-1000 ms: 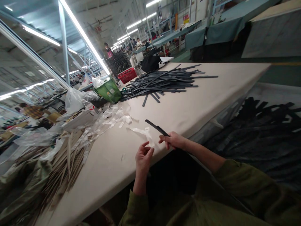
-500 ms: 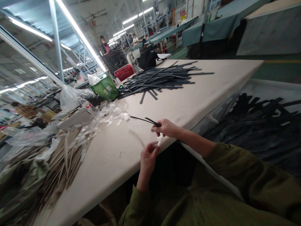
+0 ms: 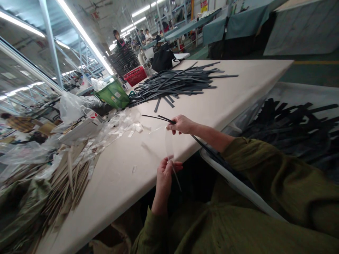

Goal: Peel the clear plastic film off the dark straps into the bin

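Note:
My right hand (image 3: 183, 125) is closed around thin black strips (image 3: 155, 117). Their ends stick out to the left over the table, and their other part trails below the wrist toward the bin. A clear plastic strip (image 3: 169, 143) stretches between my two hands, its upper end at my right fingertips. Lower down, at the table's near edge, my left hand (image 3: 164, 174) pinches that strip between thumb and fingers. A narrow tail of it dangles below the hand. Whether the clear strip is wrapped on the black ones is hidden by my fingers.
A pile of dark strips (image 3: 177, 82) lies on the pale table (image 3: 127, 197). Clear plastic scraps (image 3: 120, 125), a green basket (image 3: 113, 94), a red crate (image 3: 135, 75) and brown strips (image 3: 70, 180) sit leftward. A bin of black strips (image 3: 288, 137) stands at right.
My hands have moved apart, the right one up and the left slightly down. The clear strip between them is now drawn out long. The view has shifted a little.

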Demonstrator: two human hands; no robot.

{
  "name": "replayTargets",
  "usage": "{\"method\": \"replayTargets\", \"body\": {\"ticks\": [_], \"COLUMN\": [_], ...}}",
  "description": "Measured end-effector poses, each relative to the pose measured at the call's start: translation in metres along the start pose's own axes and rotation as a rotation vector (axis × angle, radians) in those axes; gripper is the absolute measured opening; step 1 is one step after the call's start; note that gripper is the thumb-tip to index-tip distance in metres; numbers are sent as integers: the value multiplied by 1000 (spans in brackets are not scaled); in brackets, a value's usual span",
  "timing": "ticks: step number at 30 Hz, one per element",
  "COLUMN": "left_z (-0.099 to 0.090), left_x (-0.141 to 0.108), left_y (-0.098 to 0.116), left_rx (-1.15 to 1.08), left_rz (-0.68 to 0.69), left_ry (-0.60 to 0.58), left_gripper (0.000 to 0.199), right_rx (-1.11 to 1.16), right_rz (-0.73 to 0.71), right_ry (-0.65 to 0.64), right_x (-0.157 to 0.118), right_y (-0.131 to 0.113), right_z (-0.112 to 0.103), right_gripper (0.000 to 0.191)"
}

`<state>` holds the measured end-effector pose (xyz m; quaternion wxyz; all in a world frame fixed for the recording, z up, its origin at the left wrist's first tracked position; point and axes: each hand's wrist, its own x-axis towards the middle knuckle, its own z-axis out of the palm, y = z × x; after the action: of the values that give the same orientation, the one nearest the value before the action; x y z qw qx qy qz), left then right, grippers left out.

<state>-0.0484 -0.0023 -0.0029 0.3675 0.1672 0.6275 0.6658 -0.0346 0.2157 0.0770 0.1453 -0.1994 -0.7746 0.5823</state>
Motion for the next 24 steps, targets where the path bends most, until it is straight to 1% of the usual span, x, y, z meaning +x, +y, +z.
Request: {"method": "replayTargets", "body": {"ticks": [3,5,7,9,12,15,19,21,23,24], "left_z": [1,1,1,0,0,4,12,13,10,6], "left_x": [-4,-6,-7,-9,-13,-16,-19,-18,-13,-7], "left_y": [-5,-9,-11,-13,-13,-13,-17,-18,-10,-2], "left_rx": [90,201,245,214,162,127,174,208,193,160], "left_rz": [28,52,53,25,-58,-136,-160,-168,-219,-245], "left_ry": [8,-12,-42,-88,-183,-234,-314,-336,-351,-343], "left_gripper": [43,37,32,32,34,34,31,33,36,36], "right_rx": [-18,-29,-39,-42,-38,-29,6,39,80,104], "right_rz": [11,12,9,3,-5,2,31,61,108,140], "right_ry": [-11,-13,-9,8,51,75,81,87,80,64], "right_x": [0,1,2,4,7,7,9,10,9,6], "right_y": [-1,-1,0,2,4,4,5,7,13,17], "right_z": [2,3,2,0,-4,-7,-6,-7,-9,-11], "right_gripper": [14,13,12,10,7,8,10,12,19,25]}}
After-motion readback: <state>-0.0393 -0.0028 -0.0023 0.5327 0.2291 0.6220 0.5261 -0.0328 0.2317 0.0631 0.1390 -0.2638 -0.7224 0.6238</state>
